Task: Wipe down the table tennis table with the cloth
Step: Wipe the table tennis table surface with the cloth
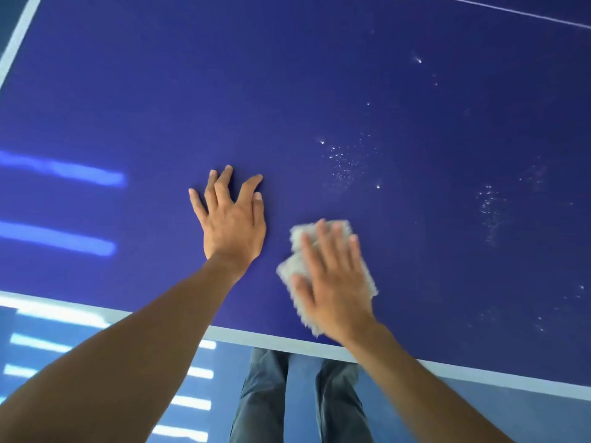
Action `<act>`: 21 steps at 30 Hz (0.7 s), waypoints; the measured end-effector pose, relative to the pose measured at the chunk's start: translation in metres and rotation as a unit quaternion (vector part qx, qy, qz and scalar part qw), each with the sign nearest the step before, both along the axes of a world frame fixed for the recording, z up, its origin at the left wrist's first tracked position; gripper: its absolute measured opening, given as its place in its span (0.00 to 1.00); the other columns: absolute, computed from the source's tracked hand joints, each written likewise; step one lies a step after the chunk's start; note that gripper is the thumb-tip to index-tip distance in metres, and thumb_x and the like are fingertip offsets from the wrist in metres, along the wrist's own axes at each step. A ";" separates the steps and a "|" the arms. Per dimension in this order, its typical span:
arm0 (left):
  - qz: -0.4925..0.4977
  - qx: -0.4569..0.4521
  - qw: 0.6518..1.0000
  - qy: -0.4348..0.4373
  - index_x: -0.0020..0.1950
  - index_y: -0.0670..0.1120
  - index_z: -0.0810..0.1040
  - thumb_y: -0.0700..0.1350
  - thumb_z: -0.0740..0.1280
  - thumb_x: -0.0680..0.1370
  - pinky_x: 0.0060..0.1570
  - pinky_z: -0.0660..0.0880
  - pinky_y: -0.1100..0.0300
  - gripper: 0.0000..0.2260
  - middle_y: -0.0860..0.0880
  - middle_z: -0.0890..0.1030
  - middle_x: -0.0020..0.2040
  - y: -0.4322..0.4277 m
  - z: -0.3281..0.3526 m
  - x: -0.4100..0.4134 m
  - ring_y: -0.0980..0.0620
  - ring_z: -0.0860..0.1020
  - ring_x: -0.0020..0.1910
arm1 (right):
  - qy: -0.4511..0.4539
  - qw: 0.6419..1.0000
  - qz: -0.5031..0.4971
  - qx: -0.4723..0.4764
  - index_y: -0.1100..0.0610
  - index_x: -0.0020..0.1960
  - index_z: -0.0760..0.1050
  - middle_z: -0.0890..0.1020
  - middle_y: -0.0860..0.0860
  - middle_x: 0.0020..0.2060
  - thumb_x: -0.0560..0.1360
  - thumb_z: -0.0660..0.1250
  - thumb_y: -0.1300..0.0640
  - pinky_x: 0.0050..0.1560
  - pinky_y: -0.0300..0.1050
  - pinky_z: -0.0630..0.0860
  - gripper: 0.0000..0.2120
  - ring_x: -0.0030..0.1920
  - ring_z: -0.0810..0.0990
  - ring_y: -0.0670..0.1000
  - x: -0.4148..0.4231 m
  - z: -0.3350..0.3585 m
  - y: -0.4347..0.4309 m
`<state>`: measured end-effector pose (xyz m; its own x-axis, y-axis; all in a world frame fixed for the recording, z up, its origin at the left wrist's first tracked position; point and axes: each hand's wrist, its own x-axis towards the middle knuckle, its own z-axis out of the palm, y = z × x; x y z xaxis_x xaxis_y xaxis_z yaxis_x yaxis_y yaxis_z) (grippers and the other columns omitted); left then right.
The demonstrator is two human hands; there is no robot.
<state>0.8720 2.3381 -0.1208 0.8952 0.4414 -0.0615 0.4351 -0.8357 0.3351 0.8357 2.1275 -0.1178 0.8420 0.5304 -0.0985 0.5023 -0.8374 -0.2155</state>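
Note:
The dark blue table tennis table (287, 91) fills the view, with a white line along its near edge. My right hand (332, 282) lies flat with straight fingers on a pale grey cloth (295, 238), pressing it onto the surface close to the near edge; the hand is blurred. My left hand (232, 219) rests on the table to the left of the cloth, fingers spread and tips touching the surface. Small white specks (343, 161) dot the table beyond and to the right of the cloth.
The white line (256, 338) marks the near edge, and another white line (16, 43) runs along the left edge. A thin white line (511, 11) crosses the far right. Below the edge are my legs in grey trousers (300, 398) and a blue floor with light reflections.

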 end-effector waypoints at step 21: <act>0.016 0.046 0.999 -0.010 0.74 0.56 0.70 0.48 0.54 0.84 0.79 0.46 0.34 0.19 0.42 0.64 0.79 -0.006 -0.005 0.006 0.40 0.56 0.81 | -0.007 0.998 -0.052 -0.029 0.56 0.84 0.56 0.56 0.60 0.83 0.85 0.51 0.39 0.82 0.63 0.49 0.33 0.84 0.50 0.61 0.068 -0.005 -0.027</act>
